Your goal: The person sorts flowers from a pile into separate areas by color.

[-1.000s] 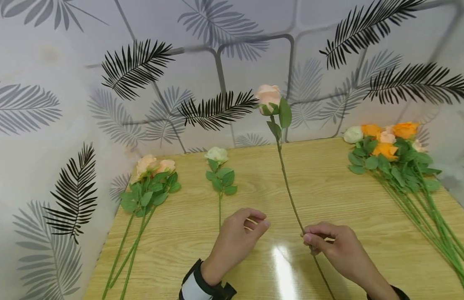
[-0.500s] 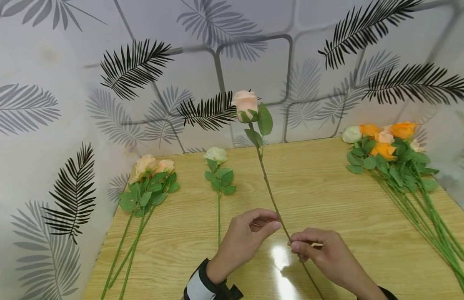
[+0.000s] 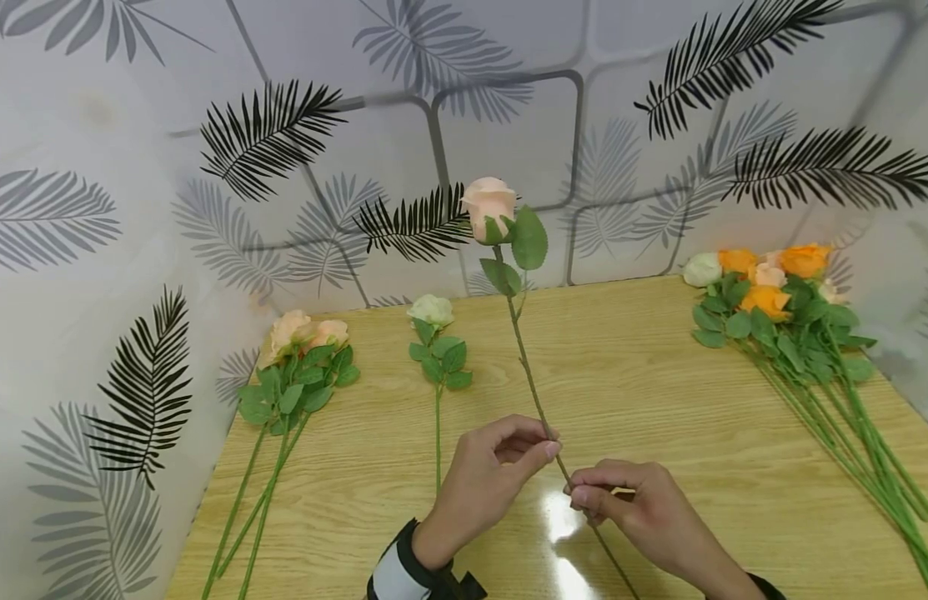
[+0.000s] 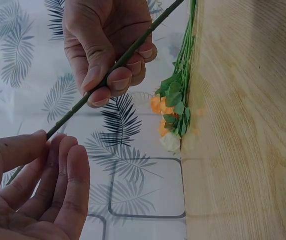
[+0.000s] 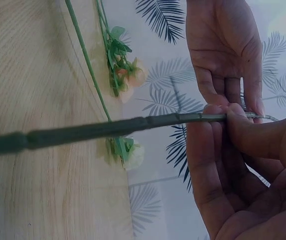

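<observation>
A pale pink rose point(image 3: 489, 208) on a long stem is held up above the table, tilted with its bloom to the upper left. My right hand point(image 3: 644, 508) pinches the lower stem point(image 5: 103, 131) between thumb and fingers. Higher on the same stem, my left hand point(image 3: 489, 475) pinches it between thumb and forefinger; in the left wrist view the other fingers of this left hand point(image 4: 43, 185) are loosely extended. Left of my left hand, a single white rose point(image 3: 432, 312) lies on the table, its lower stem hidden behind that hand.
Several peach roses point(image 3: 291, 333) lie at the left of the wooden table point(image 3: 644, 383). At the right lies a bundle of orange, white and peach roses point(image 3: 767, 300), stems toward the near right corner. A leaf-patterned wall covering point(image 3: 509, 100) stands behind the table.
The pink rose and my right hand have moved left toward my left hand. My left hand has shifted slightly right and now pinches the stem. The flowers on the table have not moved.
</observation>
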Available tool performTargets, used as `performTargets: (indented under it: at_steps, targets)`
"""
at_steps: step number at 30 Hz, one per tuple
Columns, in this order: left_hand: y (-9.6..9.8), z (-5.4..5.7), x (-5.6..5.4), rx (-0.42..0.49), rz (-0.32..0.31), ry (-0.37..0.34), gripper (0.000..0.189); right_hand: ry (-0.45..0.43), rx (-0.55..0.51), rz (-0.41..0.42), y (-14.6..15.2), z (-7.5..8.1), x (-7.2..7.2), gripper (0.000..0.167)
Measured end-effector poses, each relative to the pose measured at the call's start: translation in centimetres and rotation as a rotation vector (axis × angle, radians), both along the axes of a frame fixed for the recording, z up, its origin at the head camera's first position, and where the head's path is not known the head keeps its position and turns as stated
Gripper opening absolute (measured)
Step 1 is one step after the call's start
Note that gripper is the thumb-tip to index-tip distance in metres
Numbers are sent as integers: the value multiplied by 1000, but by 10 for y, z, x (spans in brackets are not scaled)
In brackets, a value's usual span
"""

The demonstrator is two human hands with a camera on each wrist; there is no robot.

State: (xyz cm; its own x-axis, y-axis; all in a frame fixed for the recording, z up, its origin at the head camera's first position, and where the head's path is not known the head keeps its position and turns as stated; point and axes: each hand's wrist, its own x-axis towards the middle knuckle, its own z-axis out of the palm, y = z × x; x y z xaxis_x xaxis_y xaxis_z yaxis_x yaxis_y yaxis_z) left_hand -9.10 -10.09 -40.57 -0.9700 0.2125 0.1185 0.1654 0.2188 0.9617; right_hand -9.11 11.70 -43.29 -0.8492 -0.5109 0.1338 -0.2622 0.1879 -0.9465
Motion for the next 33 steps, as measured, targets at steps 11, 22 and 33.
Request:
performTargets:
  at_steps: [11, 22, 33]
  targets:
    - [-1, 0, 1, 100, -15, -21, 17, -79, 17, -19, -4, 1, 2, 19]
    - [-9, 5, 1, 187, 13, -27, 15, -78, 88, -99, 9, 0, -3, 19]
    - [-16, 4, 0, 178, 32, -41, 17, -66, 288, -293, 67, 1, -22, 27]
